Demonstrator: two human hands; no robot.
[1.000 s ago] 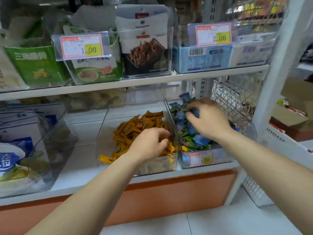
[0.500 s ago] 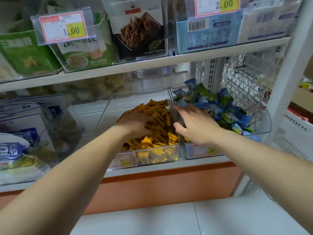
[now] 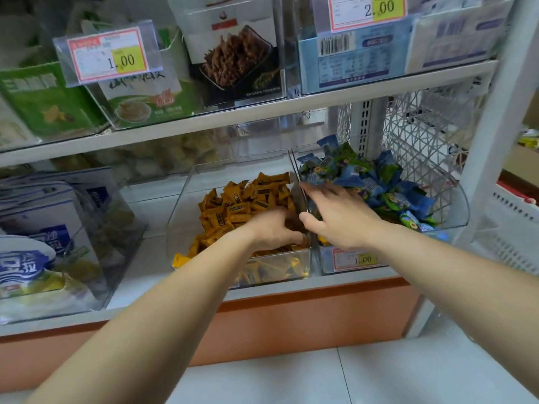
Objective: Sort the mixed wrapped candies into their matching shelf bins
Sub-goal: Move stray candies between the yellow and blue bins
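The left hand (image 3: 274,228) is sunk knuckles-up into the near right part of the heap of orange-yellow wrapped candies (image 3: 248,196). Its fingers curl down among them, but blur hides whether they grasp one, so its grip cannot be told. The candies lie under and all around this hand, piled highest on the far side.

The right hand (image 3: 341,217) is spread flat with straight fingers and holds nothing. It lies over the near left corner of the heap of blue-and-green wrapped candies (image 3: 379,185), and its fingertips reach toward the far left along the dividing walls. Most of these candies lie to the far right of this hand.

Each heap fills its own bin: the orange-yellow one is in the clear plastic left bin (image 3: 180,217), the blue-and-green one in the clear plastic right bin (image 3: 458,205). The two bins stand side by side and touch. A red-framed price label (image 3: 357,259) reading 1.00 sits on the right bin's near face.

Both bins rest on the white lower shelf (image 3: 140,287). Further left stands a clear bin of blue-and-white packets (image 3: 29,228). A white wire-mesh basket (image 3: 423,126) stands behind the right bin. Snack packets with price labels fill the upper shelf (image 3: 291,106).
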